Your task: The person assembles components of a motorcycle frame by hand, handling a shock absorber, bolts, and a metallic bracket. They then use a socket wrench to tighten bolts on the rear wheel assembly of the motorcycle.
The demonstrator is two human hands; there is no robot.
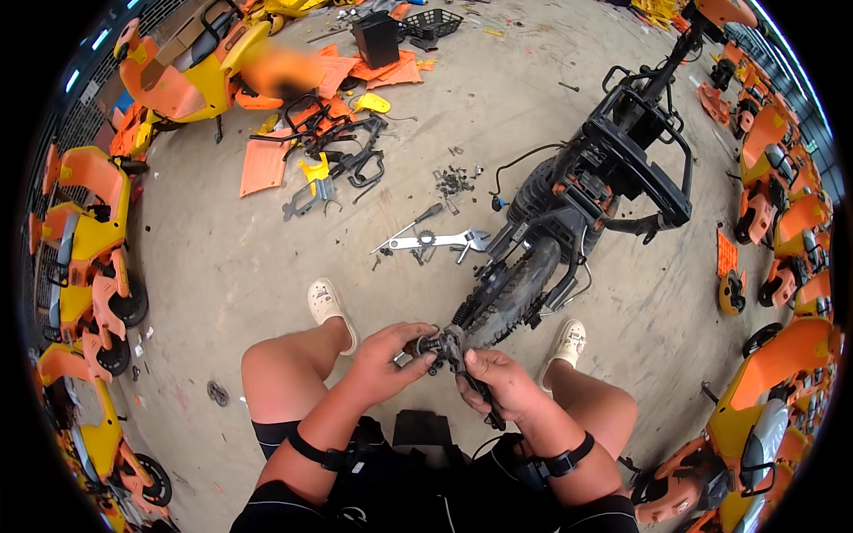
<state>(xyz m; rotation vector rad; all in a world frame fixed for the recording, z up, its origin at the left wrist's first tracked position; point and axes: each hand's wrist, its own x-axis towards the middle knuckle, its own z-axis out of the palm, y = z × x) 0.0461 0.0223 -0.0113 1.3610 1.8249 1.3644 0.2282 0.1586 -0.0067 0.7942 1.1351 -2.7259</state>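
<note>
The left hand's (384, 362) fingers, slightly parted, pinch a metal part (430, 346) at the near end of the wheel (522, 298). The right hand's (500, 384) fingers curl around a dark arm (481, 392) beside it. Farther off, a black box (376, 41) stands near a black basket (431, 25); their contents cannot be made out.

yellow scooters (96, 238), black basket (433, 24), orange panel (263, 169)

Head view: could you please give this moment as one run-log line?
left hand: gripping dark metal assembly; right hand: gripping same assembly; knobbly tire: beyond hands; adjustable wrench: on floor
</note>
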